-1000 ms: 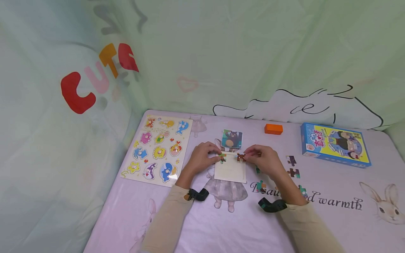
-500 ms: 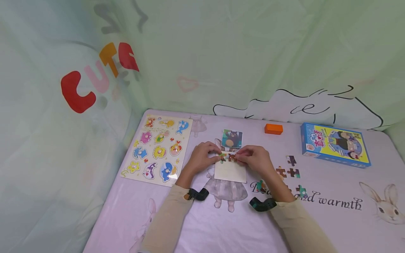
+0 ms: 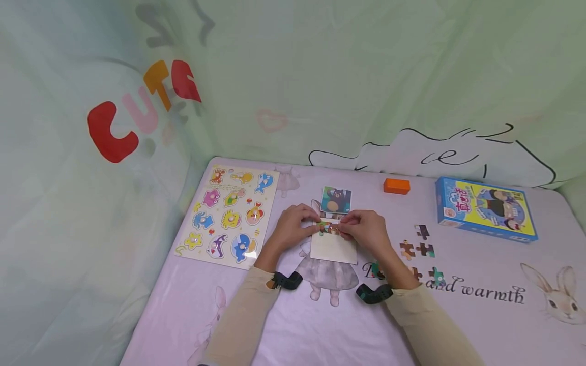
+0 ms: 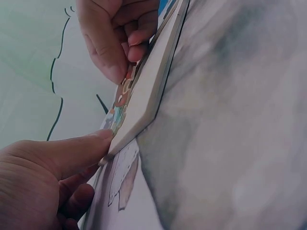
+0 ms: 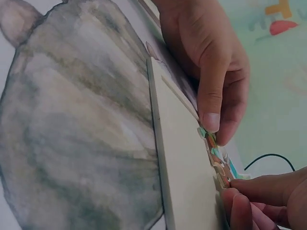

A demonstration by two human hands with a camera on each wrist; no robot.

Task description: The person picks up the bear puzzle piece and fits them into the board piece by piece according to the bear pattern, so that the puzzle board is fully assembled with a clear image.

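Head view: the person's right hand [image 3: 366,229] has thumb and fingers pinched together on a small brown jigsaw-cut puzzle piece [image 3: 334,229]. If its knobs sit out of line, pressing could make it ride up or shove the green-and-brown interlocking piece [image 3: 323,227] beside it. The left hand [image 3: 295,223] clamps the left edge of a flat, square, cream-coloured tray [image 3: 333,248]; a slack grip might let the tray slide. The brown piece lies at the right fingertips, near the tray's far edge, between both hands; its exact fit is too small to tell.
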